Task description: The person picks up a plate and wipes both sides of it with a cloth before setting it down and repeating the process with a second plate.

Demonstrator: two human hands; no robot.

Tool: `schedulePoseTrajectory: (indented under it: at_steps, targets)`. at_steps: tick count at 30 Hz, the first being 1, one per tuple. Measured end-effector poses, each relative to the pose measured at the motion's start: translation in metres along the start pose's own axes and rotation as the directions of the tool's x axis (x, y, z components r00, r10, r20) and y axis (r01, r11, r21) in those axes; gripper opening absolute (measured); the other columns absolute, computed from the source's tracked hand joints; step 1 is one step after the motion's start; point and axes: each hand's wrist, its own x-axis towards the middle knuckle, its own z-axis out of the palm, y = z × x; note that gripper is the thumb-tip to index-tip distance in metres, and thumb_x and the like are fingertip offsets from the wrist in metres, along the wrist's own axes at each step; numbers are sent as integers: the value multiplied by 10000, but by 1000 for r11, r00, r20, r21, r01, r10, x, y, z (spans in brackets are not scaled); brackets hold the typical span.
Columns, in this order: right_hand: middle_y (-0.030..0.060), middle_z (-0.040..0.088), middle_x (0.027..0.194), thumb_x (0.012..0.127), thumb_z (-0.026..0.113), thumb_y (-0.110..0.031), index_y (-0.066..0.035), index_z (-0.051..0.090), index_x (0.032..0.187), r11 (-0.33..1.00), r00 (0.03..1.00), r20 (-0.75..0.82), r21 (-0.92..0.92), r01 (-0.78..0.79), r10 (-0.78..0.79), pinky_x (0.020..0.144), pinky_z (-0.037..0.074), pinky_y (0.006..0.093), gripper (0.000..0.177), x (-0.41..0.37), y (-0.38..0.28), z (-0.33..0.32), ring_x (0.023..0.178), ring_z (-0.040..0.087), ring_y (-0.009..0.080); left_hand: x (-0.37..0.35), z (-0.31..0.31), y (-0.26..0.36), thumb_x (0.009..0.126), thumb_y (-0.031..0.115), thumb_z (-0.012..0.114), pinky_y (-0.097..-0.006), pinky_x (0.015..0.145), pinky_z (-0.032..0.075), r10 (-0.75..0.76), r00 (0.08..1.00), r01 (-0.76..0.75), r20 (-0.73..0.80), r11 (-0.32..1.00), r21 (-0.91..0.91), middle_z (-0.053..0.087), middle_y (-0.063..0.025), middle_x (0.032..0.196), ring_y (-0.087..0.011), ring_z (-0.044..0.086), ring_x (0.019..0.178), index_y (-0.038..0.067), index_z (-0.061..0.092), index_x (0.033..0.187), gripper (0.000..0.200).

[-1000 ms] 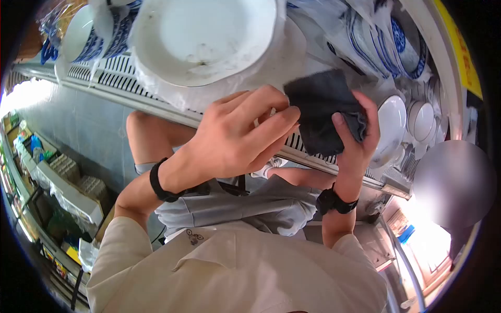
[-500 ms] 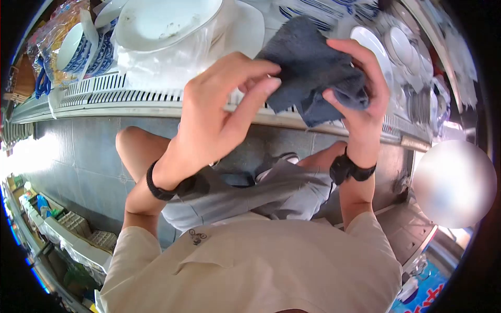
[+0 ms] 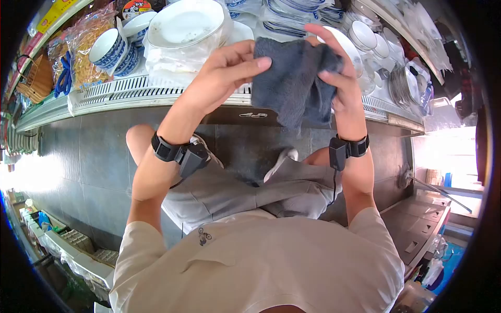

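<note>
A dark grey-blue cloth (image 3: 289,78) hangs spread between my two hands, above the front edge of the shelf. My left hand (image 3: 224,75) pinches its left upper edge between thumb and fingers. On the right side, my right hand (image 3: 339,73) grips the bunched part of the cloth, its thumb in front and one finger stretched up. Behind the cloth and to the left, a white oval dish (image 3: 185,23) tops a stack in plastic wrap. Blue-patterned plates (image 3: 292,13) lie stacked just beyond the cloth.
Blue-and-white bowls (image 3: 108,48) and a wicker basket (image 3: 36,78) stand at the left. White bowls (image 3: 362,35) and upright plates (image 3: 402,83) are at the right. The slatted shelf edge (image 3: 125,89) runs across in front of me. A drawer cabinet (image 3: 415,224) is at lower right.
The cloth is now stretched wider and hangs lower. My left hand, whose fingertips were at its edge, now grips it. The view has shifted, showing more of the shelf.
</note>
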Motion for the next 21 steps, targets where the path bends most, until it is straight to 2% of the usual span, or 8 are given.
schedulePoseTrajectory:
  at_steps: [3, 5, 11, 14, 15, 17, 19, 21]
  targets:
    - [98, 684, 1202, 837, 759, -6, 48, 619, 1326, 986, 973, -187, -76, -149, 133, 962, 540, 304, 512, 0, 12, -12, 1058, 692, 190, 5, -13, -1, 997, 161, 699, -233, 765, 477, 17, 993, 1, -119, 989, 150, 666, 33, 949, -41, 606, 895, 37, 654, 1163, 212]
    - [139, 716, 1171, 898, 758, -66, 98, 644, 1235, 884, 827, -312, 168, -437, 468, 894, 572, 303, 391, -6, 27, -33, 999, 721, 193, 12, -11, -4, 970, 175, 744, -207, 646, 422, 46, 985, -9, -165, 976, 218, 581, 91, 784, -4, 540, 751, 72, 668, 1037, 144]
    - [110, 736, 1016, 881, 804, -99, 97, 689, 1079, 837, 785, -336, 384, -390, 520, 834, 583, 317, 302, -1, 41, -18, 923, 722, 180, 28, -13, -15, 929, 162, 793, -202, 587, 406, 146, 932, 41, -333, 867, 496, 607, 79, 741, -8, 539, 679, 36, 701, 976, 164]
    - [89, 734, 931, 816, 833, -23, 57, 713, 1005, 961, 838, -533, -154, -230, 116, 738, 550, 272, 238, 5, 64, -19, 787, 685, 128, 39, -12, -23, 908, 147, 811, -185, 607, 429, 220, 902, 35, -371, 819, 572, 619, 60, 712, -17, 588, 710, 1, 717, 946, 178]
    - [89, 734, 931, 816, 833, -23, 57, 713, 1005, 962, 837, -536, -150, -228, 114, 738, 550, 272, 238, 9, 68, -19, 787, 685, 128, 44, -11, -26, 891, 126, 819, -200, 627, 470, 372, 871, -56, -321, 725, 687, 629, 30, 730, -39, 615, 728, -21, 715, 941, 187]
    - [85, 725, 879, 811, 838, -50, 41, 713, 969, 737, 791, -568, -631, -242, -227, 710, 525, 256, 220, 17, 73, -18, 758, 666, 125, 54, -7, -33, 874, 104, 827, -215, 646, 510, 513, 823, -140, -246, 603, 785, 640, 0, 749, -62, 642, 746, -44, 713, 937, 197]
    - [98, 717, 926, 806, 845, -75, 42, 712, 988, 710, 779, -566, -663, -237, -269, 707, 520, 257, 253, 23, 82, -18, 798, 662, 125, 58, 10, -33, 834, 60, 841, -269, 704, 577, 595, 780, -152, -192, 478, 865, 662, -67, 843, -120, 676, 771, -69, 707, 944, 216]
    - [117, 697, 1060, 829, 827, -75, 42, 721, 1051, 877, 829, -514, -477, -62, -221, 766, 522, 267, 272, 27, 94, -22, 905, 657, 135, 60, 16, -35, 815, 20, 833, -303, 721, 604, 591, 788, -158, -173, 465, 871, 666, -112, 945, -177, 692, 785, -68, 703, 978, 226]
